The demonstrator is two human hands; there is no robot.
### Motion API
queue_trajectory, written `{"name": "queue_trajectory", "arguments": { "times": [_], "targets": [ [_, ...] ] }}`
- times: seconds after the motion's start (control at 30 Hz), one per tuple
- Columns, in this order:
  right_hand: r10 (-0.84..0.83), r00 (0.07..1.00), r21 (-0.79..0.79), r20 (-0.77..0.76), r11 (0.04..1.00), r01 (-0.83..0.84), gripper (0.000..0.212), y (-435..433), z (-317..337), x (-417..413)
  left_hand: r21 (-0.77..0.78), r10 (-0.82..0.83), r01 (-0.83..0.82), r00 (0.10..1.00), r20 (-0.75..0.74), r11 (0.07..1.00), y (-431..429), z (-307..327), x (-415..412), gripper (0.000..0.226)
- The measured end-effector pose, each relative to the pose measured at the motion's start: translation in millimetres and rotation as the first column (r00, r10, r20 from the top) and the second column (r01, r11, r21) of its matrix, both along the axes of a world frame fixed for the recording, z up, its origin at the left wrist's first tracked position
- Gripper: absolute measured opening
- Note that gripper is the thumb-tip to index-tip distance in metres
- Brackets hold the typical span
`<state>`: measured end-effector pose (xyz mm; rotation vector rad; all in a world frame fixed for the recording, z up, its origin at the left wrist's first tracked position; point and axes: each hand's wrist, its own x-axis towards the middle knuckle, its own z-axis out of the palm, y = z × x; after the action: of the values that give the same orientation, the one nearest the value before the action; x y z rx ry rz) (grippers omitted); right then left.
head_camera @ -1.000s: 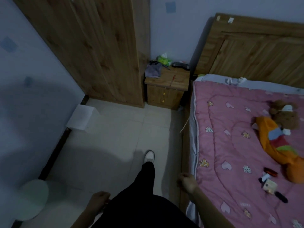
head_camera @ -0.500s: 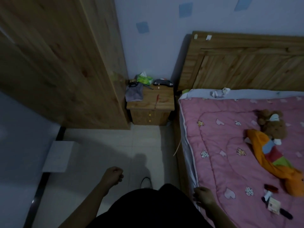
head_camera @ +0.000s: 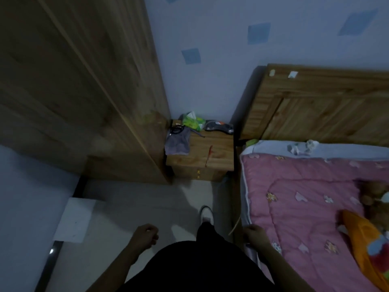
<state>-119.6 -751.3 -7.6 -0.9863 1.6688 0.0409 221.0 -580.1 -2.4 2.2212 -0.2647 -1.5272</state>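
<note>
Pink quilt (head_camera: 305, 218) edge: right hand (head_camera: 253, 233) curled beside it | left hand (head_camera: 146, 233) fisted

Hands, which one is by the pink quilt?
The right hand, at the side edge of the pink quilt; whether it holds it is unclear. The left hand hangs curled over the floor, touching nothing.

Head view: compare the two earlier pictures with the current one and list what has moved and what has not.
The person has stepped forward, so the nightstand looms nearer. The left hand has swung up and forward, fingers curled. The right hand has travelled along the edge of the pink quilt; whether it grips it is unclear. The things on the nightstand and the plush toy lie unchanged.
</note>
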Motion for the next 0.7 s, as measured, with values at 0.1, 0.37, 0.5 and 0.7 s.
{"name": "queue_trajectory", "arguments": {
  "times": [0.1, 0.37, 0.5, 0.7],
  "targets": [
    [0.066, 0.998, -0.005, 0.022, 0.998, -0.066, 0.024, -60.9, -1.1, 34.5, 0.026, 0.089, -0.090, 0.996, 0.005, 0.996, -16.0, -0.2, 13.1, 0.015],
    [0.134, 0.988, 0.058, 0.073, 0.989, -0.138, 0.018, -170.5, -31.6, 114.2, 0.021, 0.193, -0.192, 0.981, -0.017, 0.981, -95.5, -2.5, 35.6, 0.015],
    [0.120, 0.988, 0.097, 0.092, 0.987, -0.129, 0.019, -204.5, -60.1, 146.8, 0.007, 0.145, -0.145, 0.989, -0.037, 0.989, -153.2, -11.0, 47.6, 0.016],
    [0.168, 0.984, 0.065, 0.054, 0.983, -0.171, 0.032, -242.1, -131.4, 180.9, 0.029, 0.102, -0.099, 0.991, -0.083, 0.995, -227.0, -49.6, 73.3, 0.017]
  ]
}}
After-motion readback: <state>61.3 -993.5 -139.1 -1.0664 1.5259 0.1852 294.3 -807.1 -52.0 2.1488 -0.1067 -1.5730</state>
